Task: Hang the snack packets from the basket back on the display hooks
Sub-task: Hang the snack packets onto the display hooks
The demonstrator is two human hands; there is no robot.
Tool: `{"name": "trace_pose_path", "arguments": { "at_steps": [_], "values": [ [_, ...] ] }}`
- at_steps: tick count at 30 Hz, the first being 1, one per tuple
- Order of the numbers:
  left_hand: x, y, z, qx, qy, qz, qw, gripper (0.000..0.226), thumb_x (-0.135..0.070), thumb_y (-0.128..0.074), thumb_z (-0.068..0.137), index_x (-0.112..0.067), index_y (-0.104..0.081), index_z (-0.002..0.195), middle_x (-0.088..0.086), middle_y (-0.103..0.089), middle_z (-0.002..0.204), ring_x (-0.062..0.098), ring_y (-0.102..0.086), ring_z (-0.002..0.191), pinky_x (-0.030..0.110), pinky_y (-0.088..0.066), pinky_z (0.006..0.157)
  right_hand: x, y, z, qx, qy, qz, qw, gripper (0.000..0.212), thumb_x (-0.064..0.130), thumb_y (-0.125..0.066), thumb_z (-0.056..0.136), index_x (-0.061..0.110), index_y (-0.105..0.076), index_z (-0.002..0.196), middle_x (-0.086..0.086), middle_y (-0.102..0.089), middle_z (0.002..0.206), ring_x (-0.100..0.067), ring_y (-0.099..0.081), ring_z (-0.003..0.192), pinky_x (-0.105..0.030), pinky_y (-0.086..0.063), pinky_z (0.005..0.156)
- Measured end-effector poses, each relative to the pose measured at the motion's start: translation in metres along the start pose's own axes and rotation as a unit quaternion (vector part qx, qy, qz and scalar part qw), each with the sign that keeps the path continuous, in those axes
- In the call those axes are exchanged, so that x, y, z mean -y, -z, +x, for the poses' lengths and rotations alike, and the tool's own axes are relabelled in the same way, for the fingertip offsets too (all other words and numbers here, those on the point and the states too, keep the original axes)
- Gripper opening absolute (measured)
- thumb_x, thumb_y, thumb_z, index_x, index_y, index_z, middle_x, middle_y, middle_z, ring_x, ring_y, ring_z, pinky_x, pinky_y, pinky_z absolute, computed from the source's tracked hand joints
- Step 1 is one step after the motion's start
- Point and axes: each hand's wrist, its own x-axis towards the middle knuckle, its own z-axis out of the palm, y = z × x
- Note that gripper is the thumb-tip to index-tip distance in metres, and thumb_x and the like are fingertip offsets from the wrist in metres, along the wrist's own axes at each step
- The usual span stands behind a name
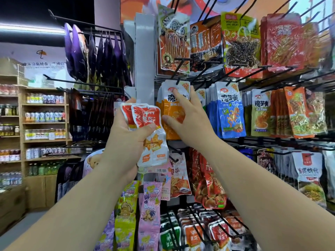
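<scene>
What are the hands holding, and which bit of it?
The left grip holds red-and-white snack packets round their middle, thumb across the front. The right grip only rests flat on a hanging orange packet.

Bare left forearm (pixel 78 205) and bare left hand (pixel 126 140); bare right forearm (pixel 262 192) and bare right hand (pixel 188 122)

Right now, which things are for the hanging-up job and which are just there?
For the job: left hand gripping the red-and-white packets; right hand touching the orange packets on their hook.

Just there: purple bags, blue packets, drink bottles, bear sweets.
</scene>
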Motion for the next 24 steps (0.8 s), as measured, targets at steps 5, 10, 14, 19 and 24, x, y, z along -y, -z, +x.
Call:
{"name": "trace_pose_path", "arguments": {
  "at_steps": [5, 10, 14, 19, 24],
  "values": [
    [0.002, 0.005, -0.017, 0.026, 0.022, -0.007, 0.999, 0.063, 0.002, -0.067, 0.096, -0.037, -0.051, 0.143, 0.003, -0.077, 0.113, 0.025, -0.078, 0.097, 0.044, -0.064, 0.070, 0.007, 0.010, -0.025, -0.027, -0.018, 0.040, 0.999, 0.069, 0.047, -0.067, 0.097, 0.040, -0.035, 0.158, 0.002, 0.002, 0.173, -0.017, -0.003, 0.159, -0.033, -0.022, 0.120],
    [0.016, 0.017, -0.045, 0.056, 0.047, -0.016, 0.997, 0.056, 0.002, -0.071, 0.091, -0.044, -0.060, 0.121, 0.004, -0.077, 0.111, 0.030, -0.077, 0.099, 0.052, -0.063, 0.079, 0.022, 0.009, -0.086, -0.158, 0.008, 0.098, 0.983, 0.039, 0.033, -0.069, 0.098, 0.022, -0.063, 0.135, 0.000, -0.052, 0.143, 0.004, -0.047, 0.127, -0.004, -0.033, 0.102],
    [0.034, 0.027, -0.074, 0.088, 0.067, -0.005, 0.994, 0.055, 0.001, -0.075, 0.087, -0.047, -0.064, 0.114, 0.006, -0.076, 0.114, 0.032, -0.075, 0.105, 0.057, -0.062, 0.087, 0.034, 0.001, -0.140, -0.123, -0.125, 0.219, 0.960, 0.042, 0.038, -0.077, 0.088, 0.025, -0.064, 0.126, 0.008, -0.069, 0.099, -0.002, -0.066, 0.090, -0.018, -0.055, 0.078],
    [0.061, 0.034, -0.114, 0.111, 0.143, -0.003, 0.984, 0.047, 0.001, -0.076, 0.086, -0.027, -0.064, 0.121, 0.006, -0.077, 0.113, 0.032, -0.075, 0.106, 0.062, -0.059, 0.093, 0.033, -0.015, -0.195, -0.024, -0.261, 0.329, 0.907, 0.021, 0.038, -0.078, 0.088, 0.020, -0.078, 0.099, -0.004, -0.078, 0.091, -0.026, -0.075, 0.088, -0.050, -0.063, 0.079],
    [0.092, 0.026, -0.154, 0.136, 0.212, 0.005, 0.968, 0.042, 0.002, -0.075, 0.089, -0.028, -0.066, 0.116, 0.005, -0.079, 0.106, 0.031, -0.077, 0.099, 0.052, -0.063, 0.082, 0.019, -0.023, -0.247, -0.021, -0.311, 0.366, 0.877, 0.015, 0.024, -0.073, 0.095, 0.011, -0.079, 0.099, -0.008, -0.079, 0.096, -0.030, -0.075, 0.091, -0.043, -0.064, 0.078]
  ]
}}
